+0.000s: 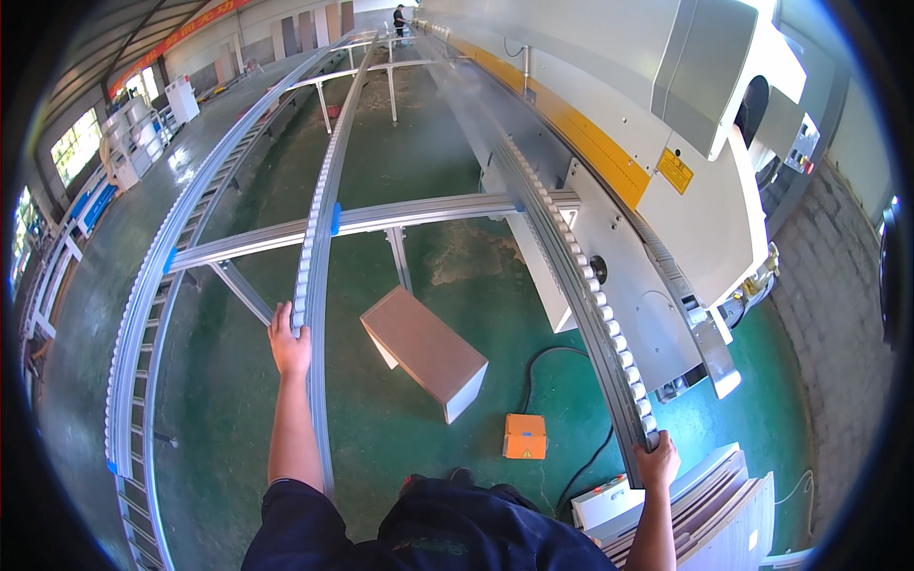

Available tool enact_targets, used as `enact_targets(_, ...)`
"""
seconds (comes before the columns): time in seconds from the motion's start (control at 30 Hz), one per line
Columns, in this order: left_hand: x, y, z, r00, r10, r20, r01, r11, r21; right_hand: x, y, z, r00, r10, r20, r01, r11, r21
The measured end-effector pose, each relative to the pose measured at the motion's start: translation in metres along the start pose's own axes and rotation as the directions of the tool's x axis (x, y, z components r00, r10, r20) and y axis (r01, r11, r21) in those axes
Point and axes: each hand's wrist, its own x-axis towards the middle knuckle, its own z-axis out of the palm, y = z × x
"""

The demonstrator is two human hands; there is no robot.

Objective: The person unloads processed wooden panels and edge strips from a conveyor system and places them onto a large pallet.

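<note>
My left hand (pixel 289 344) is on the left side of a long aluminium roller rail (pixel 317 249), its fingers bent against the row of small white rollers. At the lower right, my right hand (pixel 658 462) is wrapped round the near end of a second roller rail (pixel 609 395), which runs along the machine. A cross beam (pixel 419 211) joins the rails, with blue pieces at the joints. Between my hands, down on the green floor, sits a brown-topped box-like stand (pixel 424 343). My palms and some fingertips are hidden.
A large white machine (pixel 709 205) with a yellow strip fills the right. An orange foot-pedal box (pixel 526 437) lies on the floor near a black cable (pixel 531 366). Stacked boards (pixel 728 519) stand at lower right. Another roller rail (pixel 124 381) curves along the left. Far off, a person (pixel 399 19) stands.
</note>
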Motion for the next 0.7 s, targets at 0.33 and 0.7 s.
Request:
enact_targets(0.33,0.0005,-0.0015,0.0009,0.999,-0.029,0.014,0.028,0.999,0.016,-0.0014,-0.0035,-0.002,1.0,0.003,0.003,-0.003,1.0,-0.005)
enact_targets(0.7,0.0001,-0.0089,0.0043,1.0,-0.027,-0.001,0.027,1.0,-0.007,-0.0008,0.0002,0.0018,1.0,0.006,0.001,-0.006,1.0,-0.005)
